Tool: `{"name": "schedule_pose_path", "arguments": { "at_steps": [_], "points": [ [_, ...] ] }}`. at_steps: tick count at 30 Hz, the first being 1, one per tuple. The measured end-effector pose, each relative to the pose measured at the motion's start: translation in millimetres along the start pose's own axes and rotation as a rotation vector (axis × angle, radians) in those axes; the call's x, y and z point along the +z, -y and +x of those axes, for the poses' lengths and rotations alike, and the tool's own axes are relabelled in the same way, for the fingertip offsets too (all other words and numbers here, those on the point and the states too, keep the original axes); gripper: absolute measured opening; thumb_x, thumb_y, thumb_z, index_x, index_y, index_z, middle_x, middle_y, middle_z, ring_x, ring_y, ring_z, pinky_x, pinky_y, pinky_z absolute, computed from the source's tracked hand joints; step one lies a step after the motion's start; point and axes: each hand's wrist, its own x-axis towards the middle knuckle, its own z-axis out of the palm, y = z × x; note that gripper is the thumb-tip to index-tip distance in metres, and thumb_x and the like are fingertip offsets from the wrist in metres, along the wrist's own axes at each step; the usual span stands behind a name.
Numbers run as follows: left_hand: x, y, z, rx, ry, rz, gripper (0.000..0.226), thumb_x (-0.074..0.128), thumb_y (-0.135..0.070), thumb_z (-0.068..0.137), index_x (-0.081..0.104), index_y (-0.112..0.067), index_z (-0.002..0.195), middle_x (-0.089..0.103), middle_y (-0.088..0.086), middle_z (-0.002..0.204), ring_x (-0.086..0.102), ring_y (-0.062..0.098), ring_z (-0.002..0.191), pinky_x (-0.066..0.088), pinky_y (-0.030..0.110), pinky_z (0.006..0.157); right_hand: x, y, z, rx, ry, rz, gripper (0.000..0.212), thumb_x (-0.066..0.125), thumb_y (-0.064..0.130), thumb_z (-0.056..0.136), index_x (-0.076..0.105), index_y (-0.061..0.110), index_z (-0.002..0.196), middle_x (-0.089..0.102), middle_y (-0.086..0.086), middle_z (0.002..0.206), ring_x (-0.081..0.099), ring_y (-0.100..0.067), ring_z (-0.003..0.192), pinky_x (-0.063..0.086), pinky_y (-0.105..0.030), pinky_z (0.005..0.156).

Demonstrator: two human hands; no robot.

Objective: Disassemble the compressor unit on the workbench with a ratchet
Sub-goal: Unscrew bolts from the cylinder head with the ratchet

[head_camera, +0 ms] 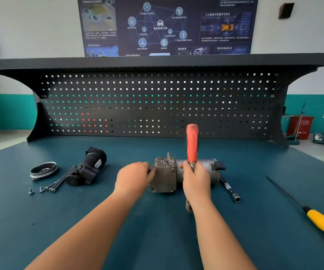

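Observation:
The grey metal compressor unit lies on its side in the middle of the blue bench top, its cylindrical motor end pointing right. My left hand presses against the unit's left end, fingers curled at a fitting there. My right hand is closed around the metal shank of a ratchet, whose red handle stands upright above the unit. The ratchet's head pokes out below my wrist and is mostly hidden.
To the left lie a black removed motor part, a ring-shaped cover, long bolts and small screws. An extension bar with socket lies right of the unit. A yellow-handled screwdriver rests at far right. A pegboard backs the bench.

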Motion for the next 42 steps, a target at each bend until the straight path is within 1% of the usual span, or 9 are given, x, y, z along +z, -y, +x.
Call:
{"name": "schedule_pose_path", "arguments": {
  "at_steps": [4, 10, 14, 16, 18, 20, 25, 30, 42],
  "points": [
    [2.3, 25.2, -32.2, -0.129, 0.020, -0.543, 0.017, 0.054, -0.027, 0.093, 0.055, -0.021, 0.076, 0.059, -0.005, 0.067, 0.062, 0.015, 0.062, 0.046, 0.030, 0.059, -3.0, -1.2, 3.1, 0.014, -0.014, 0.032, 0.026, 0.046, 0.023, 0.097, 0.057, 0.011, 0.077, 0.045, 0.004, 0.055, 0.041, -0.015, 0.053, 0.033, -0.029, 0.053],
    [-15.8, 115.9, -75.4, -0.259, 0.106, -0.630, 0.018, 0.067, -0.007, 0.085, 0.062, -0.024, 0.080, 0.072, 0.000, 0.079, 0.069, 0.006, 0.068, 0.050, 0.019, 0.072, 2.1, -2.7, 1.5, 0.029, 0.407, -0.033, 0.055, 0.043, 0.056, 0.091, 0.062, 0.019, 0.056, 0.040, 0.010, 0.035, 0.037, -0.003, 0.034, 0.029, -0.025, 0.049],
    [-32.2, 172.8, -86.8, -0.459, -0.066, -0.784, 0.010, 0.060, 0.003, 0.087, 0.058, -0.007, 0.086, 0.071, 0.008, 0.081, 0.069, 0.005, 0.061, 0.044, 0.006, 0.049, 16.7, -11.2, -9.1, -0.095, 0.715, -0.388, 0.045, 0.056, 0.060, 0.081, 0.061, 0.021, 0.059, 0.048, 0.008, 0.044, 0.043, -0.009, 0.043, 0.034, -0.025, 0.052],
    [-37.7, 200.3, -88.9, -0.528, -0.208, -0.727, 0.010, 0.048, -0.001, 0.095, 0.056, -0.007, 0.098, 0.068, 0.008, 0.084, 0.068, 0.013, 0.063, 0.042, 0.009, 0.049, 21.6, -14.9, -14.7, -0.093, 0.800, -0.491, 0.045, 0.061, 0.060, 0.078, 0.055, 0.019, 0.061, 0.051, 0.007, 0.046, 0.044, -0.010, 0.043, 0.036, -0.023, 0.050],
    [-39.5, 230.4, -89.6, -0.556, -0.281, -0.574, 0.020, 0.041, -0.006, 0.098, 0.058, -0.008, 0.108, 0.068, 0.009, 0.088, 0.066, 0.021, 0.069, 0.047, 0.023, 0.064, 23.3, -15.6, -17.7, -0.070, 0.841, -0.547, 0.046, 0.063, 0.060, 0.078, 0.054, 0.018, 0.060, 0.052, 0.007, 0.045, 0.045, -0.009, 0.040, 0.036, -0.021, 0.048],
    [-38.8, 258.4, -86.9, -0.607, -0.262, -0.455, 0.022, 0.040, -0.010, 0.099, 0.060, -0.007, 0.108, 0.070, 0.010, 0.095, 0.064, 0.026, 0.081, 0.046, 0.034, 0.076, 23.3, -15.8, -18.1, -0.045, 0.831, -0.561, 0.045, 0.064, 0.058, 0.078, 0.054, 0.018, 0.059, 0.052, 0.007, 0.044, 0.045, -0.008, 0.039, 0.035, -0.019, 0.047],
    [-34.7, 296.3, -68.2, -0.650, -0.209, -0.214, 0.021, 0.058, -0.020, 0.093, 0.071, -0.009, 0.104, 0.058, 0.019, 0.113, 0.051, 0.035, 0.110, 0.039, 0.038, 0.094, 21.5, -11.4, -17.7, 0.004, 0.853, -0.650, 0.044, 0.065, 0.056, 0.079, 0.054, 0.018, 0.059, 0.052, 0.007, 0.044, 0.044, -0.007, 0.038, 0.034, -0.017, 0.044],
    [-25.1, 298.1, -46.5, -0.628, -0.069, -0.230, 0.016, 0.061, -0.024, 0.090, 0.069, -0.013, 0.100, 0.068, 0.009, 0.098, 0.060, 0.029, 0.092, 0.046, 0.032, 0.074, 19.6, -3.3, -18.4, 0.039, 0.879, -0.701, 0.044, 0.063, 0.058, 0.079, 0.054, 0.020, 0.059, 0.052, 0.009, 0.044, 0.045, -0.006, 0.039, 0.034, -0.015, 0.042],
    [5.9, 299.4, -16.3, -0.723, 0.145, -0.023, 0.009, 0.057, -0.014, 0.078, 0.063, -0.013, 0.073, 0.061, 0.008, 0.067, 0.059, 0.026, 0.063, 0.046, 0.029, 0.058, 13.6, 3.9, -21.6, 0.068, 0.877, -0.676, 0.041, 0.061, 0.058, 0.081, 0.056, 0.021, 0.063, 0.054, 0.010, 0.050, 0.046, -0.004, 0.042, 0.038, -0.019, 0.049]
  ]
}}
